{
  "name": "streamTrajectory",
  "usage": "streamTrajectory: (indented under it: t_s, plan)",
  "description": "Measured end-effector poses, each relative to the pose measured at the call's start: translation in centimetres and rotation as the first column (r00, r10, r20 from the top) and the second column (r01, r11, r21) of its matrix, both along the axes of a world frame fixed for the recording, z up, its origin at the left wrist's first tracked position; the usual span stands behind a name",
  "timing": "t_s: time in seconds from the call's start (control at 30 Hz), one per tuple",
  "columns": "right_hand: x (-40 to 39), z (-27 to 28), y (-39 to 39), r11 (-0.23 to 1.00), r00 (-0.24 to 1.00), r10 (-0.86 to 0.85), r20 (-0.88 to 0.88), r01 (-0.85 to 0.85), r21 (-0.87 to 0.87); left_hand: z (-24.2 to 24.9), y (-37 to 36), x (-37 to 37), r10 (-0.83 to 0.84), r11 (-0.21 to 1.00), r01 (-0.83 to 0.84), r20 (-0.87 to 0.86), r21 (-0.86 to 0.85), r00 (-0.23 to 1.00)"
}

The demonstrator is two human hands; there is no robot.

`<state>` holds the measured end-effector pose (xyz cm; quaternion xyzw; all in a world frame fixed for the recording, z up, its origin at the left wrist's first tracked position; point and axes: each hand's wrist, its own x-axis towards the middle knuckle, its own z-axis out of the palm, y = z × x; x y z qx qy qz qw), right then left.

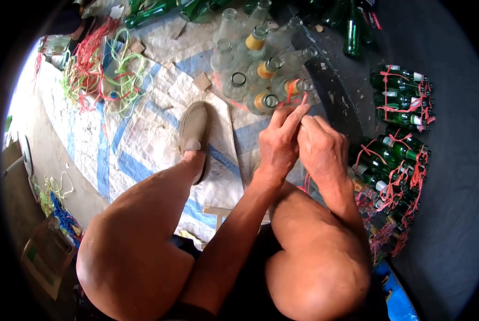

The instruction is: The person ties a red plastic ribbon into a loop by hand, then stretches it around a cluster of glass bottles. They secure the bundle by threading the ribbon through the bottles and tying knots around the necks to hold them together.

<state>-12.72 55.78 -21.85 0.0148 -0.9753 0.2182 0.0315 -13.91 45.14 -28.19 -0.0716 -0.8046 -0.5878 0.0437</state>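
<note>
My left hand (278,140) and my right hand (323,145) meet in front of my right knee, fingers closed in a pinch. Between them they grip a pink plastic string (304,98), whose short end sticks up above the fingers. Just beyond stands a cluster of clear glass bottles (225,59), upright and close together, several with yellow-orange labels. Part of the pink string (234,100) runs low around the near left side of this cluster. Where the string passes inside my fingers is hidden.
Green bottles (402,99) tied with pink string lie in bundles at the right. Loose green bottles (353,35) lie at the top. A heap of red and green strings (97,69) is at the left, on a white and blue woven sheet (138,142). My shoe (194,125) rests there.
</note>
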Motion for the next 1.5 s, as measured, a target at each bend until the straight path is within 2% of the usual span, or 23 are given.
streamTrajectory:
  t_s: [0.13,0.17,0.27,0.33,0.4,0.47,0.6,0.73,0.77,0.8,0.93,1.07,1.1,1.23,1.3,1.33,1.43,1.47,1.5]
  plan:
    - [0.2,0.4,0.3,1.000,0.999,0.004,-0.036,-0.005,-0.026,-0.1,0.0,0.1,-0.012,1.000,0.013,0.038,-0.008,0.999]
    - [0.3,0.5,0.2,1.000,1.000,0.004,-0.031,-0.005,-0.029,-0.7,0.2,0.2,0.016,1.000,-0.016,-0.019,0.016,1.000]
    - [0.4,0.9,-0.4,0.996,0.999,-0.010,-0.037,0.007,-0.084,-0.7,-0.6,0.2,-0.018,1.000,0.018,-0.037,0.003,0.999]
    - [0.3,1.4,-0.6,0.990,0.999,-0.024,-0.024,0.021,-0.138,-0.7,-0.8,0.2,0.003,1.000,-0.003,-0.021,0.003,1.000]
    - [0.4,1.7,-0.8,0.958,0.998,-0.067,-0.004,0.063,-0.279,-0.4,-1.1,0.2,0.020,1.000,-0.020,-0.025,0.015,0.999]
    - [0.6,2.9,-1.0,0.913,0.987,-0.095,0.128,0.138,-0.383,-0.2,-1.4,0.1,0.028,0.999,-0.027,-0.017,0.039,0.999]
    - [1.2,5.6,-0.4,0.841,0.905,-0.120,0.408,0.311,-0.443,0.0,-1.5,0.2,0.106,0.987,-0.105,-0.006,0.125,0.994]
    - [1.3,8.0,0.4,0.784,0.844,-0.077,0.531,0.380,-0.491,0.4,-1.6,0.3,0.134,0.964,-0.136,0.022,0.228,0.991]
    - [1.6,8.0,1.0,0.801,0.874,-0.054,0.483,0.327,-0.501,0.5,-1.6,0.3,0.142,0.954,-0.149,0.047,0.260,0.989]
    - [1.5,8.8,1.1,0.786,0.831,-0.076,0.552,0.390,-0.479,0.1,-1.6,0.4,0.153,0.951,-0.163,0.059,0.264,0.986]
    - [1.5,11.3,2.8,0.789,0.838,-0.023,0.545,0.350,-0.506,0.6,-1.6,0.6,0.190,0.927,-0.216,0.113,0.308,0.975]
    - [0.0,15.4,4.7,0.897,0.755,0.023,0.656,0.274,-0.347,-0.2,-0.8,1.0,0.195,0.827,-0.352,0.363,0.439,0.911]
    - [0.7,15.1,6.6,0.888,0.783,0.023,0.622,0.269,-0.372,-0.3,-0.6,1.0,0.190,0.776,-0.408,0.439,0.480,0.878]
    - [0.9,16.7,10.4,0.902,0.719,-0.094,0.689,0.354,-0.247,-1.2,-0.7,0.9,0.188,0.754,-0.405,0.421,0.517,0.888]
    - [1.2,16.4,11.6,0.924,0.813,-0.137,0.566,0.311,-0.224,-1.0,-0.8,0.9,0.178,0.736,-0.416,0.440,0.534,0.880]
    - [1.1,16.4,12.2,0.949,0.846,-0.156,0.511,0.271,-0.159,-0.9,-0.9,0.9,0.168,0.728,-0.418,0.449,0.544,0.877]
    - [1.4,14.9,17.2,0.993,0.940,0.056,0.338,-0.087,0.077,-1.4,-0.8,1.3,0.184,0.749,-0.439,0.481,0.496,0.857]
    - [-0.4,15.8,15.2,0.998,0.924,-0.025,0.382,0.047,-0.048,-0.1,-1.5,1.0,0.147,0.759,-0.437,0.528,0.482,0.837]
    - [-2.5,16.9,12.7,0.968,0.900,-0.106,0.422,0.191,-0.165,-0.6,-1.3,1.1,0.194,0.775,-0.443,0.498,0.450,0.845]
